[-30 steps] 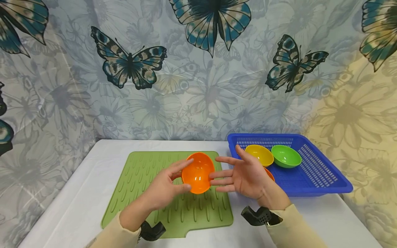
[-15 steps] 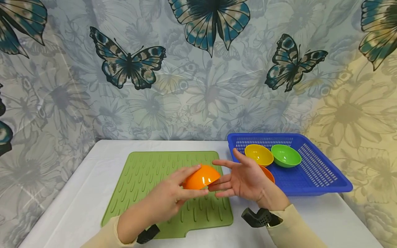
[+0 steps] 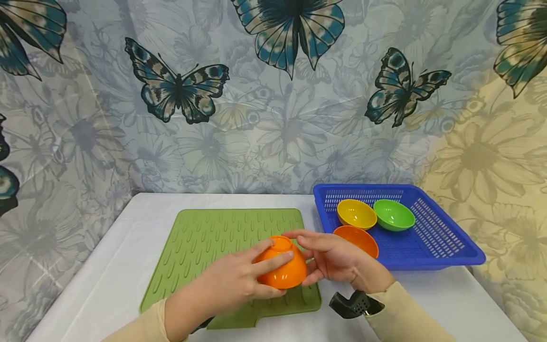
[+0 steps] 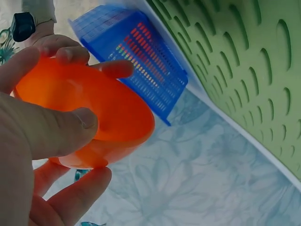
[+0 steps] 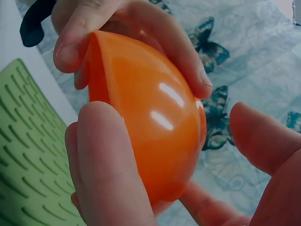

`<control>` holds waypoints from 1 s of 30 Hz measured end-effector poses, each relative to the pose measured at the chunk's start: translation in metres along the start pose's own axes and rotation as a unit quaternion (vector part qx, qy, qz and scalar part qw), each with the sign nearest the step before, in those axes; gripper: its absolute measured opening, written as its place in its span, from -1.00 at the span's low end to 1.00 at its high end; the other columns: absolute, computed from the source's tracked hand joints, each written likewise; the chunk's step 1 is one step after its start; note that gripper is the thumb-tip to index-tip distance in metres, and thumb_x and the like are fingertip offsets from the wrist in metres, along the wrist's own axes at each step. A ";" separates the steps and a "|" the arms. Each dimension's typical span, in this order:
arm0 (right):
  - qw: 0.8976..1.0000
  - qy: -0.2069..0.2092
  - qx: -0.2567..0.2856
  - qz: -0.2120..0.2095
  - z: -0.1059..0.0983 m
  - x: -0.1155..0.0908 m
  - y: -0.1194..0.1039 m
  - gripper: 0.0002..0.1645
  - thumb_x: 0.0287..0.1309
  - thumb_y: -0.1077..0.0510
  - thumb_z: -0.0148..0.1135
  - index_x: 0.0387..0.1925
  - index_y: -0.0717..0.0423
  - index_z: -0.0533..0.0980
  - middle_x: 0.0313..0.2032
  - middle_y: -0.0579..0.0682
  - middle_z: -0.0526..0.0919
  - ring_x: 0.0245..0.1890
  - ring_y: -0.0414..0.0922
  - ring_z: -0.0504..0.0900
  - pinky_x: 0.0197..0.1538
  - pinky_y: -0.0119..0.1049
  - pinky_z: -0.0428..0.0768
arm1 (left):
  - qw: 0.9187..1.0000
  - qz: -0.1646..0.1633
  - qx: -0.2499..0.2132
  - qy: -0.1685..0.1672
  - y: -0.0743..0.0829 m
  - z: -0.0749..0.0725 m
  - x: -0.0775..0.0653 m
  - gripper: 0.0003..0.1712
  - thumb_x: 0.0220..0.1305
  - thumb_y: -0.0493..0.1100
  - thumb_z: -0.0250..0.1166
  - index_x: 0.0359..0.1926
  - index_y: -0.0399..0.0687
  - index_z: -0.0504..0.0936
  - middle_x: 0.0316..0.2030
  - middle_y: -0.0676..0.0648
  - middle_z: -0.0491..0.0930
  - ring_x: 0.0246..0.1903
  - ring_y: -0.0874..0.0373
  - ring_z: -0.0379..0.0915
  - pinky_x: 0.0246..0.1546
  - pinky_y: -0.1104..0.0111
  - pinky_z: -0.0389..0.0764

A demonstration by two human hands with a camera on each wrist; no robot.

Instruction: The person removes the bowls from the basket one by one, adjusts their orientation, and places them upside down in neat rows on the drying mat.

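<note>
My left hand [image 3: 226, 280] grips an orange bowl [image 3: 287, 274] above the front right of a green drying mat [image 3: 222, 237]. The bowl is turned over, its foot ring upward and facing away. In the left wrist view, the left thumb presses on the bowl [image 4: 127, 113]. My right hand [image 3: 342, 261] is at the bowl's right side. Its fingers [image 5: 103, 150] lie against the rim side in the right wrist view, while its thumb stands apart from the bowl. The bowl's inside is mostly hidden in the head view.
A blue perforated basket [image 3: 431, 247] stands at the right of the white-covered table [image 3: 119, 247]. In it are a yellow bowl [image 3: 356, 213], a green bowl [image 3: 394, 215] and another orange bowl [image 3: 358, 240]. A butterfly-patterned cloth [image 3: 273, 142] hangs behind.
The left hand has turned the bowl from mouth toward me to foot up and brought it slightly nearer. My right fingers have bent inward and come to the bowl's side.
</note>
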State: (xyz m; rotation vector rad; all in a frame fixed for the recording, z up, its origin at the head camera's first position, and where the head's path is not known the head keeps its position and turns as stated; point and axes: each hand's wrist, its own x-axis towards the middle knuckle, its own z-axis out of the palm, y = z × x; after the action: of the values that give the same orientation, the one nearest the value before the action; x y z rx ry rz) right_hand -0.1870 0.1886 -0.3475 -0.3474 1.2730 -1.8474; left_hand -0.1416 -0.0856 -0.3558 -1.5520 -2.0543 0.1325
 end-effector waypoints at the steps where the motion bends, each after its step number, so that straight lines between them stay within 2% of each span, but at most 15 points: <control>1: 1.000 0.004 -0.007 0.000 0.000 0.001 0.001 -0.43 0.52 0.04 0.01 0.44 0.12 0.24 0.14 0.26 0.52 -0.10 0.22 0.67 -0.24 -0.07 0.70 | 1.000 0.004 0.009 -0.005 0.000 -0.001 0.001 -0.47 0.04 -0.05 0.57 0.04 0.58 0.72 0.43 -0.11 0.24 0.29 -0.31 0.25 0.20 0.14 0.45; 8: 0.999 0.034 -0.035 0.011 0.002 0.003 0.004 -0.59 0.48 0.08 0.08 0.26 0.02 0.32 0.06 0.28 0.53 -0.13 0.28 0.67 -0.36 -0.08 0.71 | 0.997 0.020 0.054 -0.051 0.005 -0.004 0.005 -0.52 0.14 0.03 0.50 0.08 0.66 0.68 0.45 -0.03 0.22 0.37 -0.27 0.14 0.20 0.10 0.44; 11: 0.998 0.054 -0.036 0.012 0.004 0.002 0.006 -0.57 0.43 0.12 0.14 0.24 0.03 0.30 0.09 0.30 0.51 -0.12 0.31 0.66 -0.38 -0.06 0.70 | 0.995 0.028 0.070 -0.073 0.006 -0.005 0.006 -0.51 0.14 0.08 0.49 0.09 0.69 0.66 0.46 0.01 0.21 0.42 -0.24 0.04 0.23 0.08 0.41; 14: 0.997 0.070 -0.036 0.009 0.007 0.000 0.006 -0.54 0.38 0.16 0.17 0.23 0.04 0.29 0.10 0.31 0.50 -0.13 0.32 0.66 -0.40 -0.05 0.70 | 0.995 0.033 0.067 -0.071 0.007 -0.004 0.005 -0.53 0.12 0.11 0.49 0.07 0.68 0.68 0.47 0.01 0.20 0.45 -0.23 -0.04 0.25 0.07 0.38; 16: 0.996 0.077 -0.038 0.002 0.010 -0.001 0.007 -0.53 0.36 0.17 0.18 0.23 0.05 0.29 0.09 0.32 0.50 -0.16 0.32 0.67 -0.41 -0.03 0.70 | 0.997 0.029 0.048 -0.059 0.008 -0.003 0.004 -0.57 0.10 0.08 0.51 0.02 0.62 0.72 0.47 -0.01 0.19 0.47 -0.22 -0.10 0.28 0.05 0.33; 19: 0.995 0.084 -0.044 -0.018 0.011 -0.003 0.007 -0.55 0.33 0.20 0.18 0.19 0.06 0.29 0.05 0.30 0.50 -0.21 0.29 0.68 -0.42 -0.02 0.70 | 1.000 0.017 0.004 -0.021 0.007 -0.001 0.004 -0.64 0.04 0.00 0.56 -0.10 0.50 0.78 0.46 -0.05 0.19 0.47 -0.21 -0.13 0.29 0.00 0.30; 21: 0.994 0.093 -0.053 -0.031 0.012 -0.004 0.007 -0.55 0.30 0.22 0.19 0.17 0.07 0.29 0.02 0.29 0.50 -0.25 0.27 0.70 -0.43 -0.02 0.70 | 0.999 0.003 -0.047 0.023 0.008 0.000 0.004 -0.64 -0.04 -0.08 0.60 -0.17 0.39 0.80 0.46 -0.12 0.19 0.46 -0.26 -0.09 0.28 -0.02 0.31; 23: 0.991 0.106 -0.066 -0.041 0.012 -0.003 0.007 -0.53 0.28 0.23 0.20 0.17 0.08 0.29 0.00 0.28 0.52 -0.28 0.24 0.70 -0.43 -0.01 0.70 | 0.992 -0.026 -0.103 0.071 0.010 0.001 0.005 -0.57 -0.11 -0.19 0.60 -0.14 0.28 0.79 0.45 -0.22 0.18 0.42 -0.33 -0.03 0.22 -0.01 0.39; 25: 0.988 0.123 -0.080 -0.049 0.012 -0.003 0.008 -0.50 0.26 0.23 0.22 0.18 0.08 0.28 -0.02 0.27 0.53 -0.32 0.22 0.71 -0.43 -0.01 0.70 | 0.977 -0.080 -0.168 0.101 0.013 0.001 0.006 -0.46 -0.10 -0.24 0.57 0.00 0.19 0.75 0.45 -0.30 0.12 0.38 -0.40 0.03 0.15 -0.01 0.46; 27: 0.984 0.139 -0.091 -0.058 0.012 -0.002 0.009 -0.47 0.26 0.22 0.23 0.20 0.09 0.26 -0.03 0.28 0.55 -0.34 0.21 0.72 -0.42 0.01 0.70 | 0.950 -0.163 -0.246 0.101 0.017 0.000 0.006 -0.36 0.01 -0.23 0.55 0.18 0.17 0.67 0.48 -0.31 0.05 0.34 -0.39 0.15 0.07 0.03 0.54; 28: 0.982 0.147 -0.096 -0.063 0.012 -0.002 0.009 -0.45 0.26 0.22 0.24 0.21 0.10 0.25 -0.02 0.29 0.56 -0.33 0.21 0.72 -0.41 0.02 0.70 | 0.929 -0.211 -0.290 0.089 0.019 -0.002 0.007 -0.33 0.08 -0.21 0.53 0.26 0.20 0.61 0.50 -0.29 -0.01 0.32 -0.37 0.19 0.03 0.05 0.58; 29: 0.980 0.154 -0.101 -0.069 0.013 -0.002 0.009 -0.44 0.27 0.22 0.24 0.23 0.10 0.24 -0.02 0.29 0.56 -0.32 0.22 0.72 -0.40 0.03 0.69 | 0.903 -0.260 -0.334 0.075 0.020 -0.003 0.008 -0.29 0.12 -0.15 0.52 0.32 0.24 0.56 0.51 -0.27 -0.06 0.32 -0.35 0.20 0.01 0.07 0.59; 30: 0.979 0.160 -0.106 -0.074 0.013 -0.002 0.009 -0.43 0.27 0.22 0.24 0.24 0.10 0.24 -0.02 0.30 0.57 -0.31 0.23 0.72 -0.39 0.04 0.69 | 0.867 -0.307 -0.387 0.063 0.021 -0.003 0.008 -0.26 0.16 -0.11 0.52 0.37 0.28 0.51 0.53 -0.24 -0.11 0.33 -0.31 0.20 0.01 0.09 0.59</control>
State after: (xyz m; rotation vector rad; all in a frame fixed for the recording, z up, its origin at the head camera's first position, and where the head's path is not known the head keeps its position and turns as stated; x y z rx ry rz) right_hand -0.1732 0.1810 -0.3491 -0.2705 1.7132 -1.9523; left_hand -0.1236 -0.0719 -0.3581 -1.1287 -2.5185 -1.1215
